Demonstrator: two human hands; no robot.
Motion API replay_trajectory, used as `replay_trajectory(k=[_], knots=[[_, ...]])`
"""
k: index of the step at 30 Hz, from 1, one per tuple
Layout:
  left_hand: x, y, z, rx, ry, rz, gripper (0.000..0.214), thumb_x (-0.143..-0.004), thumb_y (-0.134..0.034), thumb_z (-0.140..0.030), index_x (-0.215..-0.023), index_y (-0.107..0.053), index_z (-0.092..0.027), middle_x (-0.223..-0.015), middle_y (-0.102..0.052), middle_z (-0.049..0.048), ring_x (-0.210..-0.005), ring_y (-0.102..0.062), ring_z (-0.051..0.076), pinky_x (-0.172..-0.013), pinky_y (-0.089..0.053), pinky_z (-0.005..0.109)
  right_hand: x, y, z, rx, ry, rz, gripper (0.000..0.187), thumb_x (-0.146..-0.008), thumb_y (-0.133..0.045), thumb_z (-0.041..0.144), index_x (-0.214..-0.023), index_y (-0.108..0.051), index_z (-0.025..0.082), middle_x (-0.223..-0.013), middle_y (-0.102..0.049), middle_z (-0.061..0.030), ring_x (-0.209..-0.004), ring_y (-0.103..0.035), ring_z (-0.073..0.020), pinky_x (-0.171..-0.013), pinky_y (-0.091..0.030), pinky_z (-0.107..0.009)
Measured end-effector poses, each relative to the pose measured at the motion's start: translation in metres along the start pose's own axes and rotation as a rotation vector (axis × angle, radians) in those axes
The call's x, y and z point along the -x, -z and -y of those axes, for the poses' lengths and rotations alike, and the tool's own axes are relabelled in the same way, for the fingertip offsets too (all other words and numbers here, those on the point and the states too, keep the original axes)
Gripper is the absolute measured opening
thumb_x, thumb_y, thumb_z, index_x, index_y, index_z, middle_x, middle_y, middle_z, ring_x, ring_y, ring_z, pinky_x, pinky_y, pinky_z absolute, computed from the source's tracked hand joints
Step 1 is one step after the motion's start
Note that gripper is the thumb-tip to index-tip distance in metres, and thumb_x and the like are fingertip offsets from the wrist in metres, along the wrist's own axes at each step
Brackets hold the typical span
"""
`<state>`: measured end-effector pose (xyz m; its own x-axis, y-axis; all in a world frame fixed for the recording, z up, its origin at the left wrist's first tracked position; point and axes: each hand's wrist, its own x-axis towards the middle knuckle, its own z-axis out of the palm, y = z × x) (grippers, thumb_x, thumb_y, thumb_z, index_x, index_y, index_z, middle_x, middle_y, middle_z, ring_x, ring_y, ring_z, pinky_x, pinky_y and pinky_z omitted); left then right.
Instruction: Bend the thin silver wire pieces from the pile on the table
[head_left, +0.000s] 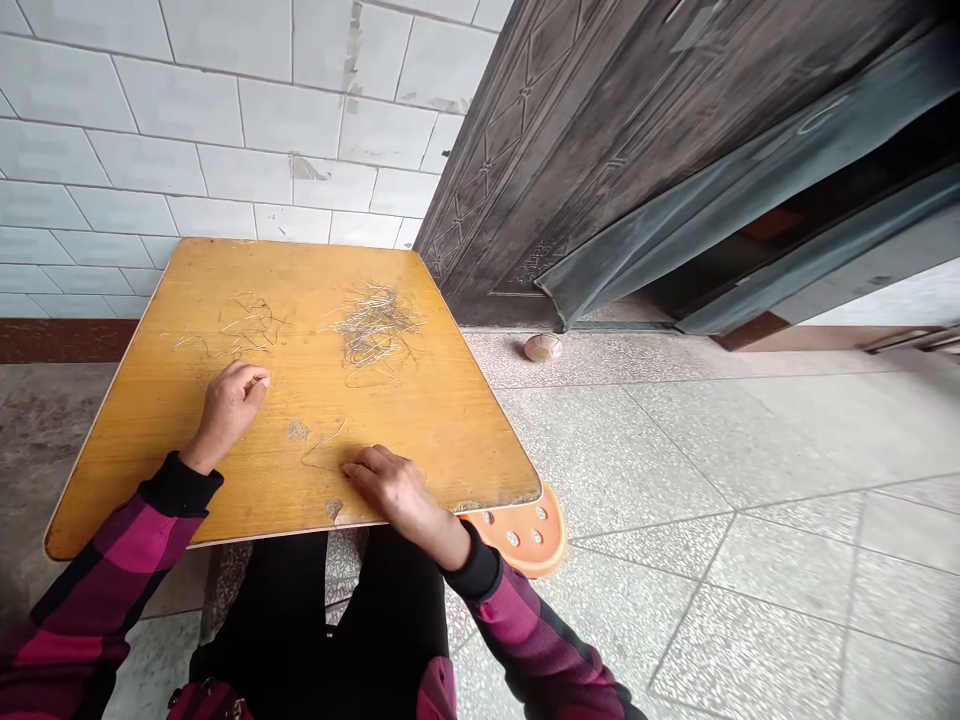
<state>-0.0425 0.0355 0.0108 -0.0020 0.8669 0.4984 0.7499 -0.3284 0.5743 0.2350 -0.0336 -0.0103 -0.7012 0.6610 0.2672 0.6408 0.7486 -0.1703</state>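
On the yellow wooden table (420, 420), my right hand (394, 490) rests near the front edge with its fingers closed. A thin bent wire (307, 452) runs out from its fingertips and lies on the tabletop in a V shape. My left hand (229, 405) hovers or rests at the left with thumb and fingers pinched together; what is between them, if anything, is too small to see. Just beyond that hand lies a loose scatter of wires (251, 325). A denser heap of thin wires (379, 325) sits farther right.
White tiles (262, 110) form the wall behind the table. A dark carved door (525, 180) with a grey-green curtain (645, 240) stands to the right. An orange stool (551, 530) is partly under the table's right corner. A ball (542, 347) lies on the floor (600, 430).
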Motion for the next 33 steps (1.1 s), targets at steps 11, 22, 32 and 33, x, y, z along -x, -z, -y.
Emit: replay_trajectory(k=[11,22,32,33], knots=[[-0.002,0.002,0.004,0.011,-0.003,-0.030,0.017,-0.085,-0.050,-0.026,-0.081,-0.065,-0.019,-0.079,-0.063,0.0029,-0.074,-0.059,0.016,-0.071,-0.045,0.028,-0.024,0.028,0.003,0.307,0.220,0.304,0.018,-0.095,-0.043,0.010,-0.091,-0.060,0.013,-0.083,-0.061,-0.0087,-0.071,-0.056,-0.0173,-0.055,-0.041,-0.029],[-0.004,0.008,0.002,0.026,-0.003,-0.056,0.017,-0.085,-0.050,-0.025,-0.081,-0.064,-0.019,-0.081,-0.064,0.0038,-0.074,-0.059,0.016,-0.070,-0.046,0.028,-0.045,0.031,-0.006,0.319,0.148,0.397,0.021,-0.092,-0.044,0.007,-0.088,-0.063,0.013,-0.085,-0.064,-0.0116,-0.068,-0.054,-0.0179,-0.051,-0.034,-0.029],[-0.010,0.017,0.015,-0.017,0.035,-0.132,0.018,-0.084,-0.051,-0.025,-0.082,-0.066,-0.016,-0.080,-0.065,0.0046,-0.069,-0.058,0.016,-0.068,-0.045,0.029,-0.118,0.060,-0.096,0.374,-0.087,0.325,0.027,-0.092,-0.040,0.011,-0.089,-0.067,0.013,-0.087,-0.065,-0.0093,-0.065,-0.052,-0.0141,-0.056,-0.025,-0.029],[-0.011,0.018,0.017,-0.020,0.051,-0.142,0.018,-0.084,-0.051,-0.026,-0.082,-0.067,-0.016,-0.080,-0.065,0.0047,-0.070,-0.058,0.016,-0.068,-0.045,0.029,-0.126,0.062,-0.105,0.378,-0.116,0.338,0.028,-0.092,-0.040,0.011,-0.091,-0.068,0.014,-0.089,-0.066,-0.0095,-0.068,-0.053,-0.0145,-0.057,-0.027,-0.028]])
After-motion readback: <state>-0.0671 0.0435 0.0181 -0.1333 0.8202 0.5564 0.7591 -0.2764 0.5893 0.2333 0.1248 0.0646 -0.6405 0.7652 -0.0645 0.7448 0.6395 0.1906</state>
